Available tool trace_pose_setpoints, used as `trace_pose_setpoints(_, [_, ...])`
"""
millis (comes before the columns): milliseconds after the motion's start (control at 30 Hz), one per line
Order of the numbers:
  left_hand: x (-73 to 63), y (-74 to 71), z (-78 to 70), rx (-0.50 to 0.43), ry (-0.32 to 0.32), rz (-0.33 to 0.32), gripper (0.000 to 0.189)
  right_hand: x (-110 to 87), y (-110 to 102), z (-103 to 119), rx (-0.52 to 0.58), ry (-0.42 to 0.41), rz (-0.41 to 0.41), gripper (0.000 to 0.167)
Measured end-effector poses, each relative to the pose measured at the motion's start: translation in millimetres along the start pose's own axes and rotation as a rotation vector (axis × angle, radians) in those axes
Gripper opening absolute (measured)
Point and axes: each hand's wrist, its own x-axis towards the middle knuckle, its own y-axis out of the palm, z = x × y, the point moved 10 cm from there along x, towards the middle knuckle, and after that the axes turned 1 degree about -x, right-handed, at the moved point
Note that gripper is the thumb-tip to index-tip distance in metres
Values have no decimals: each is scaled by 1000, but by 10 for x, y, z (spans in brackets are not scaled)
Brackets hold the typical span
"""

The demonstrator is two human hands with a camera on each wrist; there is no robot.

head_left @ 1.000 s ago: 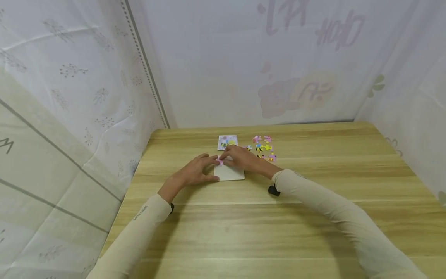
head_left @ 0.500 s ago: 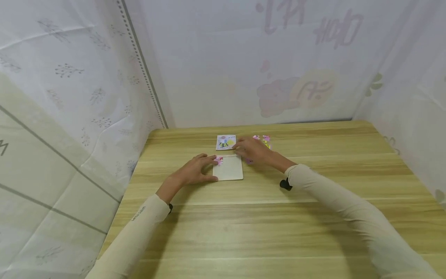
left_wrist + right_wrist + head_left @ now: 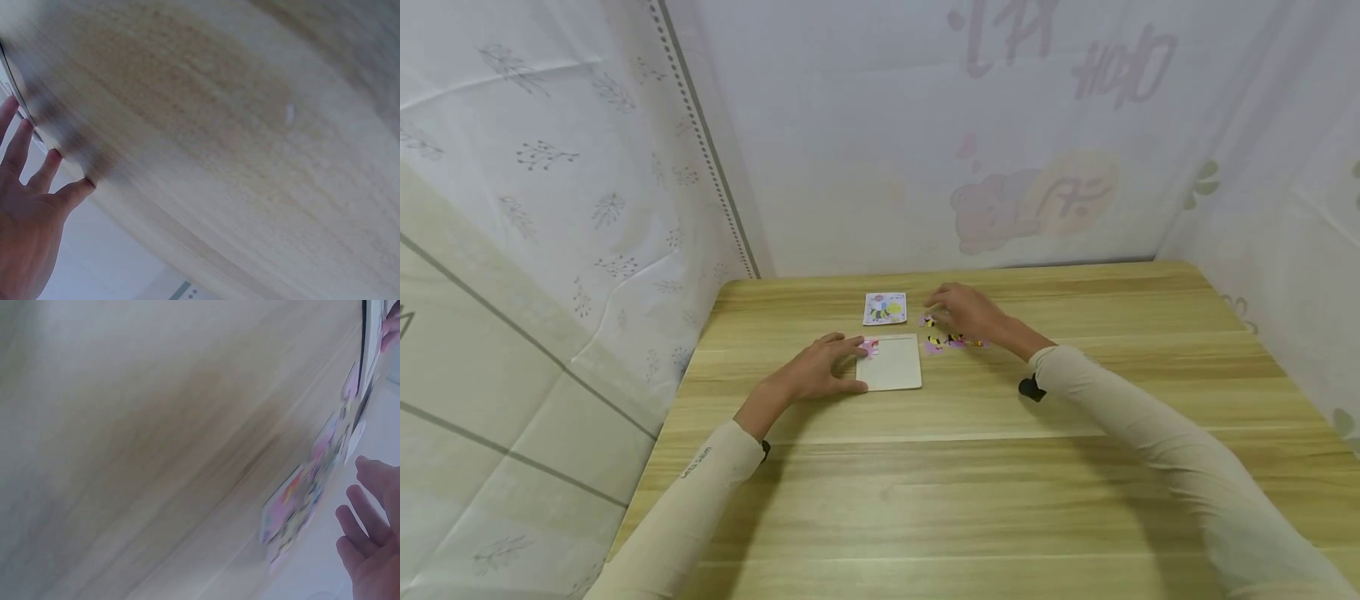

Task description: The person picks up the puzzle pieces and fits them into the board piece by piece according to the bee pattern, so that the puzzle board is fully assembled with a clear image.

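Observation:
A square white board (image 3: pixel 891 367) lies flat in the middle of the table, with a pink puzzle piece (image 3: pixel 872 351) at its upper left corner. My left hand (image 3: pixel 808 373) rests at the board's left edge, fingertips by that piece and thumb at the lower left corner. In the left wrist view the left hand (image 3: pixel 31 206) has its fingers spread. Over the loose puzzle pieces (image 3: pixel 955 341) to the board's right is my right hand (image 3: pixel 970 315), which hides some of them. The right wrist view gives the right hand (image 3: pixel 375 531) extended fingers, with nothing visible between them.
Behind the board lies a small picture card (image 3: pixel 885 309) with a yellow and black bee. The wooden table (image 3: pixel 925 492) has patterned cloth (image 3: pixel 850 150) hanging behind it and at both sides.
My right hand has left the pink piece on the board and moved right, over the loose puzzle pieces. The left hand has stayed at the board's left edge.

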Motion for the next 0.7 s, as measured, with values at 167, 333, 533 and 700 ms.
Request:
trace_pose_setpoints(167, [2,3,3,6,6,1,72,-13,-39,-175,23,13,2,27])
trace_pose_setpoints(333, [0,3,-4,16,9,-1,73,-36,-45,-401,77,64,26,27])
trace_pose_setpoints(533, [-5,-5,-17,10,13,-8,72,-24,-23,-518,79,44,66,30])
trace_pose_setpoints(700, [-1,13,4,3,12,-2,71,18,0,-480,66,-36,94,28])
